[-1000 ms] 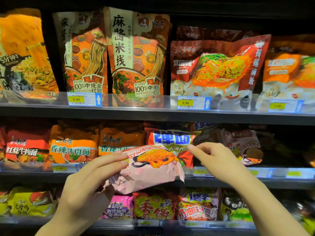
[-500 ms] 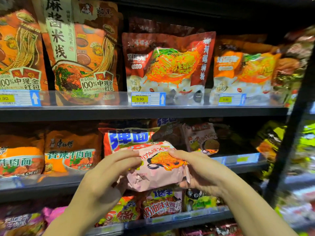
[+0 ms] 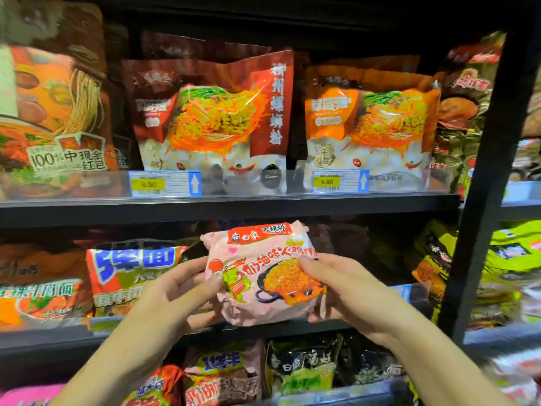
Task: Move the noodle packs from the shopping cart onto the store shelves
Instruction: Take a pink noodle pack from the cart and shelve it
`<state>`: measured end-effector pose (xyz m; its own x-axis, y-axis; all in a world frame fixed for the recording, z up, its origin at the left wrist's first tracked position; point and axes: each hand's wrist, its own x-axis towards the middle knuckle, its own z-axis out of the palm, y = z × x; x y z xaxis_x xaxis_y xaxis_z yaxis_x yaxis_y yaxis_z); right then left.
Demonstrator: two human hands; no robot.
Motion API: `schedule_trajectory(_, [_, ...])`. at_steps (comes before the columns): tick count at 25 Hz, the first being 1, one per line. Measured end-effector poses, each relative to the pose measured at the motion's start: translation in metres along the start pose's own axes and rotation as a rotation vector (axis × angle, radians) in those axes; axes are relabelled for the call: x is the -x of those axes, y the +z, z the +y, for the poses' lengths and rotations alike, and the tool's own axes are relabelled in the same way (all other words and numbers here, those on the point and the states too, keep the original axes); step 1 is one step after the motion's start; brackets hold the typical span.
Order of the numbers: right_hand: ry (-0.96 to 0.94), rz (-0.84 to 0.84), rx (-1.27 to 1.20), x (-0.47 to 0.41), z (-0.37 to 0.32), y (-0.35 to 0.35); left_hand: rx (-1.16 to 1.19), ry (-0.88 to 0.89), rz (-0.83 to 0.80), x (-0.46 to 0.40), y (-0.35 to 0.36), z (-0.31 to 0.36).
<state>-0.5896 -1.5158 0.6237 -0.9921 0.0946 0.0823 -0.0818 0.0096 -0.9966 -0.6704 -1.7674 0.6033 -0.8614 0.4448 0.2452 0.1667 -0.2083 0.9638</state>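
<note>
both bare hands are up front gripping one soft, crinkly pale-pink plastic noodle pack (image 3: 263, 276) with a red banner on top and a printed pan of orange noodles. left hand (image 3: 172, 297) pinches its left edge, thumb on the front and fingers curled behind; right hand (image 3: 345, 291) clamps the right edge the same way. the pack sits upright, face toward the camera, in the air in front of the middle shelf, not resting on it. just behind, left of it, a glossy orange-and-blue noodle bag (image 3: 131, 273) stands on that dark metal shelf (image 3: 263, 328). further back and above, tall shiny red-brown pouches (image 3: 210, 118) and an orange pouch (image 3: 369, 121) stand behind a clear plastic rail with yellow price tags (image 3: 147, 184).
</note>
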Motion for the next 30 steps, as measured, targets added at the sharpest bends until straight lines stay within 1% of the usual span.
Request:
schedule_trajectory(3, [-0.067, 0.032, 0.123, -0.007, 0.011, -0.031, -0.066, -0.012, 0.013, -0.010, 0.035, -0.004])
schedule_trajectory(7, [-0.204, 0.083, 0.375, -0.019, 0.020, -0.070, -0.264, 0.031, 0.069, -0.036, 0.070, -0.016])
schedule_trajectory(10, [-0.239, 0.153, 0.495, -0.038, 0.025, -0.092, -0.375, 0.074, 0.115, -0.062, 0.089, -0.025])
schedule_trajectory(12, [-0.241, 0.228, 0.583, -0.051, 0.030, -0.107, -0.444, 0.096, 0.187, -0.076, 0.098, -0.030])
schedule_trajectory(14, [-0.217, 0.291, 0.620, -0.057, 0.032, -0.113, -0.525, 0.088, 0.218, -0.084, 0.102, -0.034])
schedule_trajectory(17, [-0.219, 0.317, 0.662, -0.060, 0.030, -0.116, -0.669, 0.073, 0.255, -0.088, 0.105, -0.035])
schedule_trajectory(18, [-0.211, 0.329, 0.695, -0.061, 0.030, -0.118, -0.737, 0.051, 0.270, -0.089, 0.105, -0.036])
schedule_trajectory(20, [-0.149, 0.344, 0.773, -0.065, 0.037, -0.120, -0.954, -0.024, 0.302, -0.092, 0.108, -0.036])
schedule_trajectory(21, [-0.105, 0.339, 0.812, -0.067, 0.041, -0.121, -1.030, -0.051, 0.274, -0.093, 0.110, -0.036])
schedule_trajectory(23, [-0.005, 0.313, 0.865, -0.069, 0.050, -0.122, -1.072, -0.095, 0.213, -0.096, 0.113, -0.037])
schedule_trajectory(26, [0.035, 0.326, 0.884, -0.073, 0.048, -0.122, -1.053, -0.157, 0.210, -0.105, 0.116, -0.039])
schedule_trajectory(30, [0.106, 0.428, 0.944, -0.073, 0.039, -0.111, -1.040, -0.183, 0.165, -0.115, 0.114, -0.043])
